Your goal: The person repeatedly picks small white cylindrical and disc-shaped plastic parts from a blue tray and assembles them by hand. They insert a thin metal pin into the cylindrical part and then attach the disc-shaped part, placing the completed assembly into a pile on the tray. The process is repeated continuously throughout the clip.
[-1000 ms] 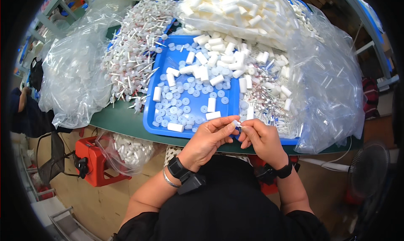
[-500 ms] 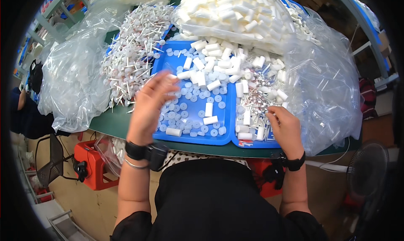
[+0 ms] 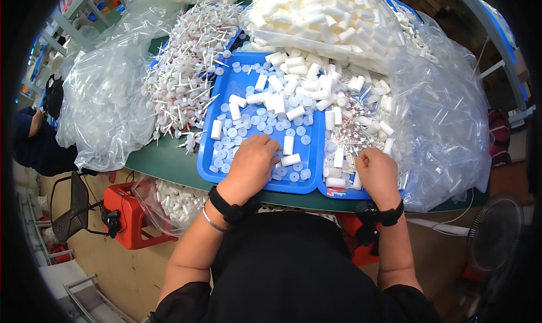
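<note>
My left hand is low over the front of a blue tray, its fingers curled down among pale translucent discs. What those fingers pinch, if anything, is hidden beneath the hand. White cylinders lie scattered in the same tray, piled thicker toward its back. Beside it, a second blue tray holds thin metal-tipped pins mixed with more white cylinders. Over the pins' near side is my right hand, thumb and fingers pressed together; anything between them is too small or covered to make out.
A large clear bag of white cylinders rests behind the trays. To the left rises a heap of white pins with discs on them. Crumpled clear plastic bags flank the green table. A red stool stands at lower left.
My left hand has come from the tray's left side, right and toward me, down to the discs. Cylinders now lie at the tray's left. My right hand has shifted slightly nearer to me.
</note>
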### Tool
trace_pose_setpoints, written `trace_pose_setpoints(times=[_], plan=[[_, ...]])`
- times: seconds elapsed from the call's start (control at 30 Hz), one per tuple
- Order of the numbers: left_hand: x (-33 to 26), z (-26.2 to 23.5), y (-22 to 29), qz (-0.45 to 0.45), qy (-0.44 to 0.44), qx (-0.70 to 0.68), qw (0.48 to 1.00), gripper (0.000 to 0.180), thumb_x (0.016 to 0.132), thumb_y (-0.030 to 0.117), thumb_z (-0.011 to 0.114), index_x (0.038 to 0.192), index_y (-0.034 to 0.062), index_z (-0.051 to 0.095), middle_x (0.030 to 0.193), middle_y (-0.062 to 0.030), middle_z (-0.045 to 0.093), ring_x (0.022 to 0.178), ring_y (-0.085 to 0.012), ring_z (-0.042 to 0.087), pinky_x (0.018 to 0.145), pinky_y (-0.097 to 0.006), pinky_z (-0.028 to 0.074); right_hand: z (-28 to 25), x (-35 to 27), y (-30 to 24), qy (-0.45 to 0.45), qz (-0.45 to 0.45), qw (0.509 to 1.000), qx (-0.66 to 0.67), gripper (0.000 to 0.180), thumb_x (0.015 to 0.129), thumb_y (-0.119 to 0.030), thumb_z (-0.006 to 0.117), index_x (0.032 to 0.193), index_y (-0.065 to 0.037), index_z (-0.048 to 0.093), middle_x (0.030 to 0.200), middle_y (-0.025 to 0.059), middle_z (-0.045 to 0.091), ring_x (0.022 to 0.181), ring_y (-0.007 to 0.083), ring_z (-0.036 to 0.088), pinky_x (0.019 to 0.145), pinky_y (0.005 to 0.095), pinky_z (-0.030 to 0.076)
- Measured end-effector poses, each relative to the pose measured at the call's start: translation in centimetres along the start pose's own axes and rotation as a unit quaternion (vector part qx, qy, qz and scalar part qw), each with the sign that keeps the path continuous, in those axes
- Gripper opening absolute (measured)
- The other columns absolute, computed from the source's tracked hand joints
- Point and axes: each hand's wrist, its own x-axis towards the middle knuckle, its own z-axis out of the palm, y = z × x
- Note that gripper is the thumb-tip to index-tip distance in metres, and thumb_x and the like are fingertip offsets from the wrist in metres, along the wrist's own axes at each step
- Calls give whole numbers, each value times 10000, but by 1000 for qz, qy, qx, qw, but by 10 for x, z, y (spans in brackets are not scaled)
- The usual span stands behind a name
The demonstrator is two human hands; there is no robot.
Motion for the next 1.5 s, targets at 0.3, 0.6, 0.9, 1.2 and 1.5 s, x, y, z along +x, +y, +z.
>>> trace_pose_setpoints(times=[0.3,0.6,0.9,1.2,1.5], plan=[[0,-11,12,-109,47,-353,928,224,875,34,653,1099,24,650,931,-42,586,796,-126,573,755,-256,476,-48,-17,-13,-9,30,999,43,98,839,-134,652,847,-36,657,719,136,643,652,302,629,585,399,474],[-15,21,49,-230,-107,-867,429,354,999,212,522,1285,6,503,964,-31,553,798,-91,507,709,-219,464,-47,-26,-52,-64,-83,943,316,99,835,-77,693,919,-24,697,744,73,650,635,181,596,552,286,459],[-17,25,54,-247,-106,-880,392,364,1016,268,481,1257,-5,497,975,-56,571,772,-94,494,674,-204,457,-35,-24,-59,-17,-119,955,271,105,810,-107,719,880,-32,697,708,76,656,605,209,585,555,321,451],[-15,28,53,-273,-91,-882,373,353,1022,280,469,1231,-2,505,966,-67,573,760,-96,497,659,-204,460,-34,-24,-57,-39,-116,949,290,81,810,-107,712,845,-36,699,652,65,631,552,202,548,528,320,415],[-16,30,51,-252,-82,-861,434,314,1008,255,507,1209,15,526,936,-47,583,756,-90,533,677,-209,475,-32,-24,-56,-12,-101,967,232,55,781,-92,715,803,-53,684,576,50,563,526,209,526,514,340,400]])
